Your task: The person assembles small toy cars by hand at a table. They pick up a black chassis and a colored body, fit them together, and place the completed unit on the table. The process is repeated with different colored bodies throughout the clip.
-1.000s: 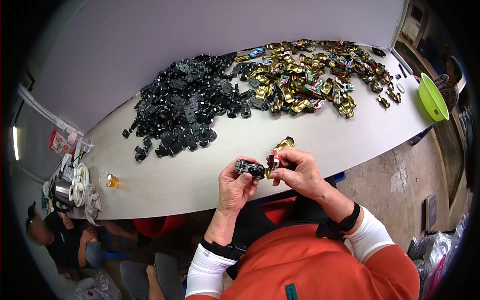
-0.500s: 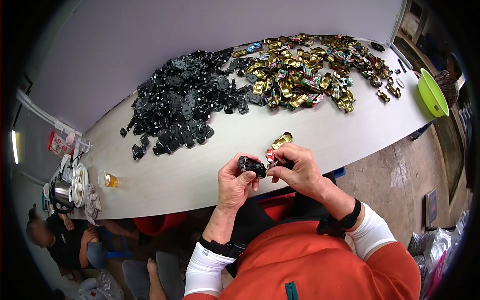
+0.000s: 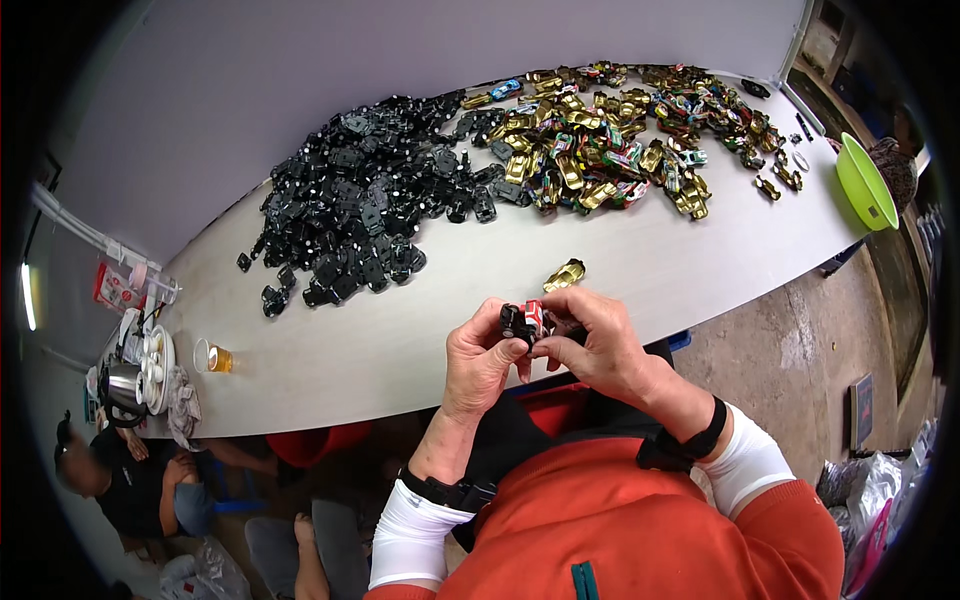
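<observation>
Above the front edge of the table my two hands meet. My left hand (image 3: 479,358) is closed on a black toy car chassis (image 3: 511,322). A red and white toy car body (image 3: 534,317) is pinched in my right hand (image 3: 598,343), pressed up against the chassis; my fingers partly cover both pieces. Just beyond my right hand lies a single gold toy car body (image 3: 565,275) on the pale table (image 3: 470,270).
A large heap of black chassis (image 3: 350,200) spreads over the table's left middle. Beside it is a pile of gold and coloured car bodies (image 3: 590,150). A green basin (image 3: 864,182) stands at the right end, a cup of amber drink (image 3: 212,357) at the left. A person (image 3: 140,480) sits lower left.
The chassis and the car body have come together; before, they were tilted and only their ends were near. My left hand has moved slightly right and turned the chassis.
</observation>
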A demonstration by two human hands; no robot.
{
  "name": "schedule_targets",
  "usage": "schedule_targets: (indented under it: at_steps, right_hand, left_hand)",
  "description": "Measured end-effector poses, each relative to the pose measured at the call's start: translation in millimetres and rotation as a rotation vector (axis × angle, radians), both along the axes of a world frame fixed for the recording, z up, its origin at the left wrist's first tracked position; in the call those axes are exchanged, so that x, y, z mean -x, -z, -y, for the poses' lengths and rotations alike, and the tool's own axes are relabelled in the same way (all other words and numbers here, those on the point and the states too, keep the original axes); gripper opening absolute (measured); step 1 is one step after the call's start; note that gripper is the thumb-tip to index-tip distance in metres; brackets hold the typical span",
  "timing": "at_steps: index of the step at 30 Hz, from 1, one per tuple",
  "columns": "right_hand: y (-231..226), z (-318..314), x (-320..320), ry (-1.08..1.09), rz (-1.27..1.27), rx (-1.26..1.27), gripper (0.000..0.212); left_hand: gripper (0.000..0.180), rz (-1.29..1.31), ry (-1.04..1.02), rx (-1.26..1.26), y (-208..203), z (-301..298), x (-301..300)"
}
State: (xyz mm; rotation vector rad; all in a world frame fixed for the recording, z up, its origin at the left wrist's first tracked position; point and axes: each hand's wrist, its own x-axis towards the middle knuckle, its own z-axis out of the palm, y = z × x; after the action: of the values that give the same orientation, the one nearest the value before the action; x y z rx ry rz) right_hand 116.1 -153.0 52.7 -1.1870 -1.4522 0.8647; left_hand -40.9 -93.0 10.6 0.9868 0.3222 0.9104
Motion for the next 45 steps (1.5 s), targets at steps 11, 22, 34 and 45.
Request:
schedule_targets:
  at_steps: [11, 22, 34, 45]
  right_hand:
    - [-0.6, 3.6, -1.4, -0.024, 0.323, -0.274, 0.057]
    - [-10.3, 10.5, -1.4, -0.023, 0.318, -0.297, 0.063]
    - [-14.4, 16.8, -3.9, -0.073, 0.397, -0.325, 0.062]
    - [-21.7, 19.9, -4.8, -0.104, 0.434, -0.327, 0.059]
  left_hand:
    - [0.032, 0.044, -0.06, -0.006, -2.1, 10.5, -3.4]
    - [0.032, 0.115, 0.068, 0.1, -2.5, 14.2, -0.4]
    - [0.034, 0.125, 0.048, 0.036, -9.6, 19.9, -3.4]
    - [0.037, -0.035, 0.092, -0.067, -21.1, 19.0, 1.9]
